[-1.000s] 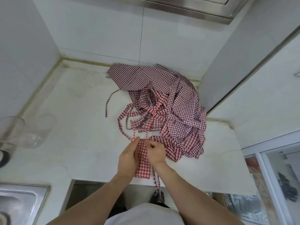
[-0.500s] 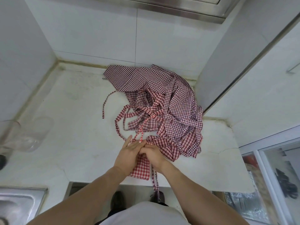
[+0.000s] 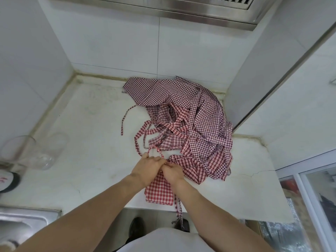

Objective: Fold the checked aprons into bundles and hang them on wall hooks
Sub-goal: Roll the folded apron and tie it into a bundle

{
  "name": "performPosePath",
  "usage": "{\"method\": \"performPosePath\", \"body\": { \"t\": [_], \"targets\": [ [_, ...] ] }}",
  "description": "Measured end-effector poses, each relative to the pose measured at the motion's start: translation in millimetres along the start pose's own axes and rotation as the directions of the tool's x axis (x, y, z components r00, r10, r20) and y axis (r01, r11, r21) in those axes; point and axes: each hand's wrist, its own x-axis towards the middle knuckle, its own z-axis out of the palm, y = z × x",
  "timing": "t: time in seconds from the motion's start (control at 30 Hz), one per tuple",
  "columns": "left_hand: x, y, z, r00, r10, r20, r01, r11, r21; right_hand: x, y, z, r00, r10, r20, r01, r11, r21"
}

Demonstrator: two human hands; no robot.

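Note:
A folded red-and-white checked apron (image 3: 159, 190) lies at the counter's front edge, one strap (image 3: 179, 210) dangling over the edge. My left hand (image 3: 148, 169) and my right hand (image 3: 172, 171) press together on its far end, fingers closed on the fabric and on a thin checked strap loop (image 3: 154, 149) that rises just beyond them. Behind lies a tangled heap of checked aprons (image 3: 196, 128) with loose straps spreading to the left. No wall hooks are in view.
The white stone counter (image 3: 87, 142) sits in a tiled corner. Clear glass jars (image 3: 36, 151) lie at the left edge, a steel sink (image 3: 23, 220) at lower left, a range hood (image 3: 200, 10) overhead, a wall panel (image 3: 254, 79) at right.
My hands have closed together over the folded apron's far end, and the strap now forms a small loop just beyond my fingers. The camera has shifted slightly.

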Motion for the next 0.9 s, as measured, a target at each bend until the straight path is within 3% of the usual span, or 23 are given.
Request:
{"method": "performPosePath", "body": {
  "t": [0.07,0.13,0.27,0.43,0.63,0.8,0.9],
  "targets": [
    [-2,3,0,0.999,-0.037,0.029,0.038,0.999,-0.026,3,-1,2,0.999,0.049,-0.001,-0.049,0.999,-0.010],
    [-5,5,2,0.986,-0.157,0.060,0.165,0.975,-0.150,6,1,4,0.998,0.066,-0.024,-0.067,0.998,-0.016],
    [-16,-6,5,0.951,-0.281,0.132,0.310,0.874,-0.373,9,2,2,0.998,0.014,-0.061,-0.020,0.994,-0.105],
    [-32,-9,12,0.970,-0.225,0.091,0.243,0.902,-0.357,7,0,4,0.993,-0.059,-0.099,0.030,0.963,-0.267],
    [-34,-5,17,0.969,-0.237,0.073,0.247,0.905,-0.346,8,-4,3,0.997,0.003,-0.080,-0.024,0.966,-0.257],
    [-31,-4,17,0.970,-0.220,0.101,0.241,0.920,-0.310,3,1,3,0.997,-0.056,-0.050,0.036,0.941,-0.337],
    [-34,0,23,0.976,-0.217,0.028,0.216,0.939,-0.266,0,1,1,0.997,-0.071,-0.030,0.057,0.945,-0.322]
  ]
}}
